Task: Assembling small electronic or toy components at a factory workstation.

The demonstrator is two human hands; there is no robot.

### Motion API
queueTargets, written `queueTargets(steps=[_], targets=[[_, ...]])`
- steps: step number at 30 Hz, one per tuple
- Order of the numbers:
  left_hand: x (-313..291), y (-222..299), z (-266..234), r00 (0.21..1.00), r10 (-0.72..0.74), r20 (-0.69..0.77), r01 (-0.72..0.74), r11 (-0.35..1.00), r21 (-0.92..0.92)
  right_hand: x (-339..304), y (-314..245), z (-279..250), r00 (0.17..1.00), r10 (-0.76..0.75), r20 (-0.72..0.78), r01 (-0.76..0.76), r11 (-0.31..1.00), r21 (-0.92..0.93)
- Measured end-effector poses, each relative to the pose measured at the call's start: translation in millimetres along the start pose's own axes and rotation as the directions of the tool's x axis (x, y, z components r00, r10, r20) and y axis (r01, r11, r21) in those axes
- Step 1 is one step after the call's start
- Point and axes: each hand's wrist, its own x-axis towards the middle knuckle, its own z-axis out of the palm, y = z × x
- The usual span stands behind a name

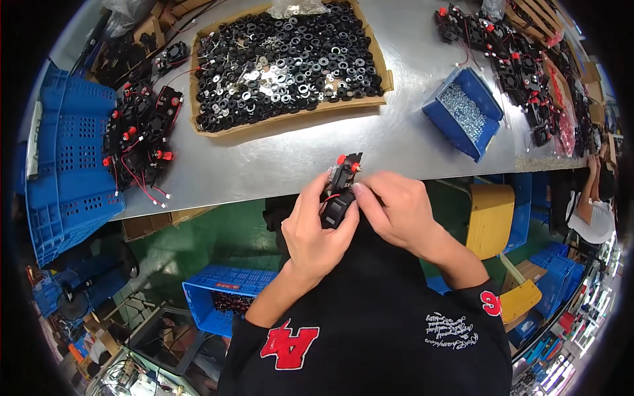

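Just past the table's front edge, my left hand (313, 226) is closed around a small black fan assembly (337, 210). The assembly is held tilted, with orange-red fittings at its upper end and a short red wire along its side. My right hand (400, 208) is curled in from the right, its thumb and fingertips pressed against the assembly's upper right side. Whether a tiny part sits between those fingertips is hidden. Similar black assemblies (142, 132) with red fittings and loose wires lie heaped at the left.
A shallow cardboard tray (290, 113) of black and silver rings stands on the metal table (264, 155). Right of it, a blue bin (485, 148) holds small silvery pieces. More assemblies (522, 72) lie far right. A blue crate (86, 158) flanks the left; a yellow stool (490, 221) stands right.
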Motion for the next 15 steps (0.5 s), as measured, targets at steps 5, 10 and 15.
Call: queueTargets(steps=[5, 10, 15], targets=[[-1, -6, 4, 0.989, 0.144, -0.034, -0.141, 0.987, 0.079, -1, -14, 5, 0.938, 0.335, -0.086, -0.275, 0.874, 0.399], [0, -13, 1, 0.972, 0.231, -0.036, -0.223, 0.961, 0.165, -7, -19, 1, 0.952, 0.280, 0.122, -0.302, 0.925, 0.232], [1, -14, 0, 0.968, 0.252, -0.020, -0.243, 0.949, 0.200, -5, -20, 5, 0.957, 0.285, -0.048, -0.243, 0.882, 0.405]])
